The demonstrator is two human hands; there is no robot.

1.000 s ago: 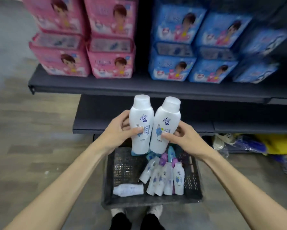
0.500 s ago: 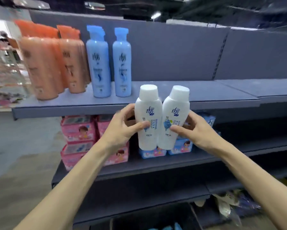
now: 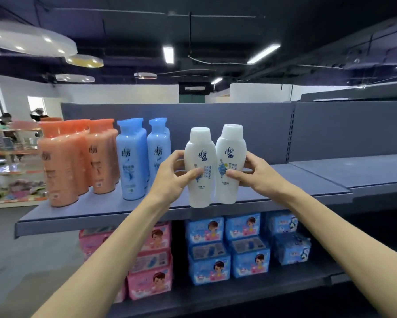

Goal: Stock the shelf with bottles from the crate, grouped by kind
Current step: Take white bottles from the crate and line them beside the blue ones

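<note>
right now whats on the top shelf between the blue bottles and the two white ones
In the head view, only the left hand, gripping the left white bottle; the shelf beneath, right of the blue bottles, is bare.

White bottles point(image 3: 199, 167) and blue bottles point(image 3: 133, 160): dark Chinese brand mark, looks like 拉芳. Smaller label print too blurred. Orange bottles point(image 3: 62, 166): mark unreadable.

White bottles point(image 3: 199, 166) smooth matt plastic; shelf point(image 3: 307, 180) matt painted metal.
</note>
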